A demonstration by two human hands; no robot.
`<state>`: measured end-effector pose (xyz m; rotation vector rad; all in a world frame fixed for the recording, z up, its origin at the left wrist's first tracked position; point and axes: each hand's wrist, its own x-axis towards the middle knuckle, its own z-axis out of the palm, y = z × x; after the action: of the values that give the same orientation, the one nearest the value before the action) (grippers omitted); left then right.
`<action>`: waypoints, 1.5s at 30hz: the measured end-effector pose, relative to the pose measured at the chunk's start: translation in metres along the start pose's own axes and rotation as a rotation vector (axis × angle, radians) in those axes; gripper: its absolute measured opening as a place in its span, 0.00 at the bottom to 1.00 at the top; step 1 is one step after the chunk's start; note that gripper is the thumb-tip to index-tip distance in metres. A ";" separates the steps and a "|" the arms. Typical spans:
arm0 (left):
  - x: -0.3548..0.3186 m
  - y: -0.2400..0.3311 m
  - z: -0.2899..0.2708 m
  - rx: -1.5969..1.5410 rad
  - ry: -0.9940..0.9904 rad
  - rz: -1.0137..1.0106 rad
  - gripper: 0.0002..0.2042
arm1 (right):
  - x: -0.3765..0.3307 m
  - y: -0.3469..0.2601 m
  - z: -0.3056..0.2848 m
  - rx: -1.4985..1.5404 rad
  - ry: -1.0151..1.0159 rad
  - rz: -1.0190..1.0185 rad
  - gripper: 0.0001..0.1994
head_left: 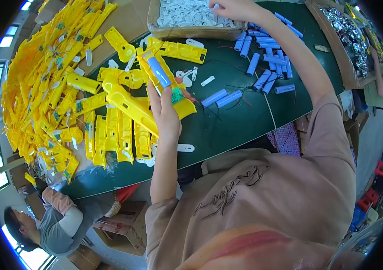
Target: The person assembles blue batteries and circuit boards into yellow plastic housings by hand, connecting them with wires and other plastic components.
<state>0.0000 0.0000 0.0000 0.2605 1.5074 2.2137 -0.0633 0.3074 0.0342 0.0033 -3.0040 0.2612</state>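
My left hand (168, 116) is closed around a yellow plastic housing half (148, 63), its open side facing up. In that housing lie a blue cylindrical battery (159, 72) and, beside my thumb, a small green circuit board (176, 94) with reddish wires. At the far edge of the table, my right hand (233, 9) is over a cardboard box (196, 32) full of small white plastic pieces (182, 13). Its fingers are bent and pressed together at the pieces; whatever is between them is too small to make out.
Yellow housings (43, 85) form a big heap on the left, with more lined up near me. Blue batteries (268, 58) with thin wires lie on the green table (245, 130). Shiny metal parts fill a box (342, 67) at far right. Co-workers (56, 225) sit left and right.
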 end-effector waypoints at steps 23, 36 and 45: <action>0.002 0.000 0.003 0.072 -0.005 0.046 0.20 | -0.023 -0.030 -0.010 0.452 0.193 -0.314 0.09; -0.014 -0.012 0.004 0.440 -0.120 0.560 0.27 | -0.105 -0.104 -0.049 1.083 0.283 -0.445 0.06; -0.016 -0.006 0.013 0.347 -0.253 0.401 0.30 | -0.081 -0.131 -0.026 1.069 0.304 -0.280 0.10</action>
<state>0.0204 0.0053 0.0008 0.9899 1.8052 2.0793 0.0222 0.1825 0.0714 0.4236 -2.1794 1.5804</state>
